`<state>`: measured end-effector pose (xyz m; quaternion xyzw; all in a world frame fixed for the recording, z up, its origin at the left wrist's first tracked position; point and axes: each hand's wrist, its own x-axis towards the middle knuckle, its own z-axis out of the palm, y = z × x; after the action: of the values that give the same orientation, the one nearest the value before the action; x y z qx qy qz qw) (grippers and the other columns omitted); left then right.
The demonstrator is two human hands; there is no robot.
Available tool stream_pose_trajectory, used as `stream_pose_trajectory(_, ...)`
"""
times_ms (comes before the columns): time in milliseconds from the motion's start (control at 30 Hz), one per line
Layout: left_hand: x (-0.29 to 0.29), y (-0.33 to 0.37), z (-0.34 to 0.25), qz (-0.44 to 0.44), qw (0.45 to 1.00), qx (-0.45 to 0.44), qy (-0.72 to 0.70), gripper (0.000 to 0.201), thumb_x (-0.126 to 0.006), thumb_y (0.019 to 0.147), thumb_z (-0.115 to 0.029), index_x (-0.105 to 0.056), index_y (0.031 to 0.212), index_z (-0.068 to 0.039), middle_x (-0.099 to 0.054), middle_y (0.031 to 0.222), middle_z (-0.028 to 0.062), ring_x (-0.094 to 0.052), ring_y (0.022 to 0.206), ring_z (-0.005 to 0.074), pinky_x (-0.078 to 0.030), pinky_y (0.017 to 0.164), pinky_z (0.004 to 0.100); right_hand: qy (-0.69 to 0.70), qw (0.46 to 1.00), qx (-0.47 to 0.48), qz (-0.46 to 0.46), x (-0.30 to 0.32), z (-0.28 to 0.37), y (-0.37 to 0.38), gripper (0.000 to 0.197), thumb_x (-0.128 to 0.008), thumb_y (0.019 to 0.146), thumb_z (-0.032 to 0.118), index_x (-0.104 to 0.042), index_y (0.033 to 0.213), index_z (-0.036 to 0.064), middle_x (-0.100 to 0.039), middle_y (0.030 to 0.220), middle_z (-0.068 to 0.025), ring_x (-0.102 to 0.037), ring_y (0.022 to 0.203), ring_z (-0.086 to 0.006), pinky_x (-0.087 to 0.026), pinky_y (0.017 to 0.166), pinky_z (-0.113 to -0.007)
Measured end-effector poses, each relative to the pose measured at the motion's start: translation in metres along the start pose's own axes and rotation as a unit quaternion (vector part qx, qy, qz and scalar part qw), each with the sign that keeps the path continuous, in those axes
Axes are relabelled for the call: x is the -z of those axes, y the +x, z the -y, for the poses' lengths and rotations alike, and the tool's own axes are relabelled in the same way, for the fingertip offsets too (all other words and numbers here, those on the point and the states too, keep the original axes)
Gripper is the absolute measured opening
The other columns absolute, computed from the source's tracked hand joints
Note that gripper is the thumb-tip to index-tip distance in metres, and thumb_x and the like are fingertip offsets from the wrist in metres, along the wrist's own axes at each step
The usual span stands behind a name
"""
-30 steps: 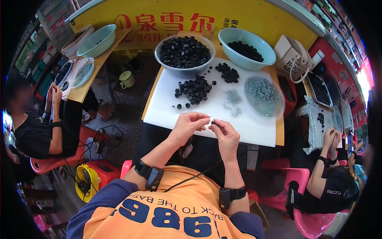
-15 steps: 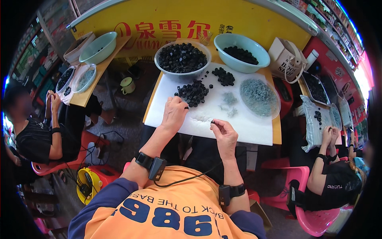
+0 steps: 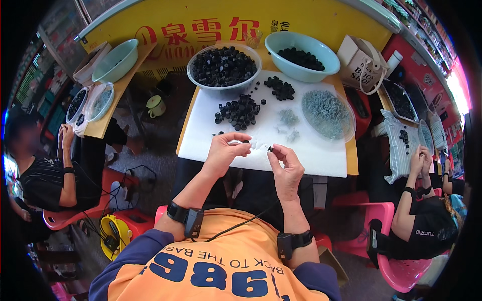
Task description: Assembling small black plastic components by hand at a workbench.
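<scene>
My left hand (image 3: 223, 154) pinches a small black cap (image 3: 246, 142) between thumb and fingertips, over the near part of a white foam sheet (image 3: 201, 150). A short gap to its right, my right hand (image 3: 286, 173) pinches another small black piece (image 3: 270, 149), mostly covered by the fingertips. The two pieces are apart. Just beyond my left hand lies a loose pile of black caps (image 3: 237, 112). Farther back is a second pile of smaller black pieces (image 3: 279, 89). To its right, a clear round tray (image 3: 350, 131) holds many tiny pale blue-green parts, with small clusters (image 3: 288, 117) beside it.
At the back stand a clear bowl (image 3: 190, 75) heaped with black caps and a pale green basin (image 3: 329, 74) of black pieces. A cream bag (image 3: 359, 62) stands right of them. People work at side tables: one person (image 3: 45, 175) left, another (image 3: 427, 220) right.
My left hand has drawn back from the black cap pile toward my right hand, now with a cap in its fingertips. My right hand stays nearly in place.
</scene>
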<state>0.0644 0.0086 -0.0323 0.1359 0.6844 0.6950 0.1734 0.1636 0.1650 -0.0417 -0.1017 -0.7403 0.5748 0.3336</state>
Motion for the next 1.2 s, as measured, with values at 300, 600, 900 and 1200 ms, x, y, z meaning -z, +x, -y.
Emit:
stream_pose_trajectory(300, -0.008, -0.006, 0.001, 0.103, 0.93, 0.182, -0.301, 0.029, -0.052, 0.098, -0.007, -0.056, 0.123, 0.005, -0.065, 0.111, 0.0155, -0.067, 0.098, 0.0189, -0.056, 0.089, 0.0271, -0.107, 0.99, 0.088, -0.011, -0.001, 0.001, 0.002, 0.019, -0.074, 0.077, -0.001, -0.068, 0.094, 0.001, -0.068, 0.087, -0.0089, -0.064, 0.07, -0.0151, -0.052, 0.065, -0.026)
stream_pose_trajectory(600, -0.005, -0.006, 0.011, 0.099, 0.917, 0.207, -0.326, 0.027, -0.055, 0.096, -0.006, -0.057, 0.121, 0.004, -0.066, 0.106, 0.0134, -0.067, 0.096, 0.0172, -0.057, 0.086, 0.0251, -0.086, 0.994, 0.061, 0.005, 0.0, 0.005, 0.002, 0.018, -0.075, 0.077, 0.0, -0.068, 0.093, 0.0012, -0.067, 0.087, -0.0095, -0.066, 0.07, -0.0158, -0.053, 0.065, -0.026)
stream_pose_trajectory(900, -0.005, -0.008, 0.012, 0.112, 0.911, 0.203, -0.341, 0.027, -0.056, 0.095, -0.005, -0.056, 0.121, 0.003, -0.066, 0.107, 0.0141, -0.067, 0.097, 0.0185, -0.057, 0.086, 0.0248, 0.036, 0.999, -0.014, -0.007, -0.003, -0.002, 0.0, 0.017, -0.072, 0.08, -0.001, -0.068, 0.096, 0.0008, -0.067, 0.087, -0.0066, -0.065, 0.075, -0.0117, -0.052, 0.068, -0.024)
stream_pose_trajectory(1200, -0.003, -0.006, 0.014, 0.107, 0.891, 0.217, -0.385, 0.026, -0.056, 0.095, -0.003, -0.056, 0.12, 0.003, -0.065, 0.108, 0.0148, -0.067, 0.098, 0.0184, -0.058, 0.086, 0.0245, 0.199, 0.962, -0.183, 0.049, -0.003, -0.001, 0.0, 0.021, -0.07, 0.086, 0.001, -0.067, 0.106, -0.0021, -0.068, 0.093, -0.0041, -0.062, 0.08, -0.0069, -0.05, 0.073, -0.02)
